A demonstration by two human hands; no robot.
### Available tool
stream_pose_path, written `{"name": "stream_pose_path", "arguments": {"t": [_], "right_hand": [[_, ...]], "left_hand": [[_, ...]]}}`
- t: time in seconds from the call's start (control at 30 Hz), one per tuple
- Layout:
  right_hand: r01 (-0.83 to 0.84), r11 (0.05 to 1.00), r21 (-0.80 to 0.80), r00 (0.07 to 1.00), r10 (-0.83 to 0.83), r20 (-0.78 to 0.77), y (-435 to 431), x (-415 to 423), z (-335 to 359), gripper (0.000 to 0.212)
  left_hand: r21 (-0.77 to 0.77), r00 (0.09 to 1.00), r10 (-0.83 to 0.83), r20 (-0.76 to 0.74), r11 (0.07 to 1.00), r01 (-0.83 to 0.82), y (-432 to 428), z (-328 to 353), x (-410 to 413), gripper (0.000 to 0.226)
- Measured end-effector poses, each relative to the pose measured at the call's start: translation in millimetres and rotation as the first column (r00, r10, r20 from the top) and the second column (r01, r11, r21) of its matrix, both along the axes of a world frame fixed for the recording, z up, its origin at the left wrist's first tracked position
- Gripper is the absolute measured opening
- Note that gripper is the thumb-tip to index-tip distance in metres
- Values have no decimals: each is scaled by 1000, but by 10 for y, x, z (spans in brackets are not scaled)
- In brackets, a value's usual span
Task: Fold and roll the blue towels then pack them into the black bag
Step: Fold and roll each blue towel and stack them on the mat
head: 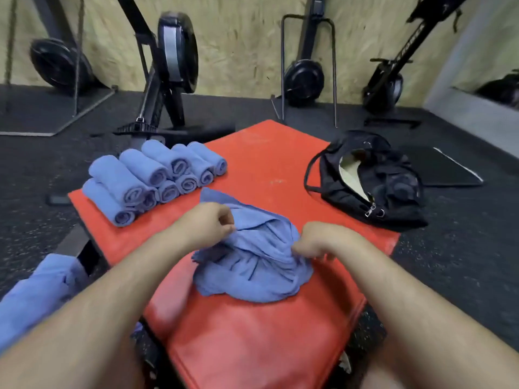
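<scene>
Both hands pinch the crumpled blue cloth towel (252, 262) mid-surface: left hand (209, 221) at its far-left edge, right hand (314, 242) at its right, bunched between them, equally near

Head-worn view, forward and down.

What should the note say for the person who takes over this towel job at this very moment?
Left hand: pinches the crumpled towel at its far left edge.
Right hand: grips the same towel at its right side.
The towel lies bunched on the middle of the red mat, not yet folded.
Done: rolled towels are stacked on the mat's far left corner.
Black bag: unzipped, at the mat's right edge; no towel is visible inside.
Left: fold and roll this towel, then the loose blue towels at lower left, then pack all rolls.
</scene>
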State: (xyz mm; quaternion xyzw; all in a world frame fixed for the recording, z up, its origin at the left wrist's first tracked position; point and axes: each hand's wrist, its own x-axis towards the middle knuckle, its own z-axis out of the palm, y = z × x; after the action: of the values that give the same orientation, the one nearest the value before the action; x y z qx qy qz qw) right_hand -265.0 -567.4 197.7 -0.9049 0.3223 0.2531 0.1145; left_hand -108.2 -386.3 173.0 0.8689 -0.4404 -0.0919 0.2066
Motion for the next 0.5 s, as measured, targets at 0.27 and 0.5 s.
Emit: {"name": "stream_pose_path", "arguments": {"t": [0.27, 0.5], "right_hand": [[206, 973, 104, 932, -228, 283, -485, 114, -555, 33], [222, 965, 141, 863, -262, 432, -605, 219, -723, 31]], "left_hand": [[-7, 995, -78, 55, 997, 79, -596, -324, -151, 24], [-168, 948, -294, -125, 948, 272, -900, -364, -428, 23]]}}
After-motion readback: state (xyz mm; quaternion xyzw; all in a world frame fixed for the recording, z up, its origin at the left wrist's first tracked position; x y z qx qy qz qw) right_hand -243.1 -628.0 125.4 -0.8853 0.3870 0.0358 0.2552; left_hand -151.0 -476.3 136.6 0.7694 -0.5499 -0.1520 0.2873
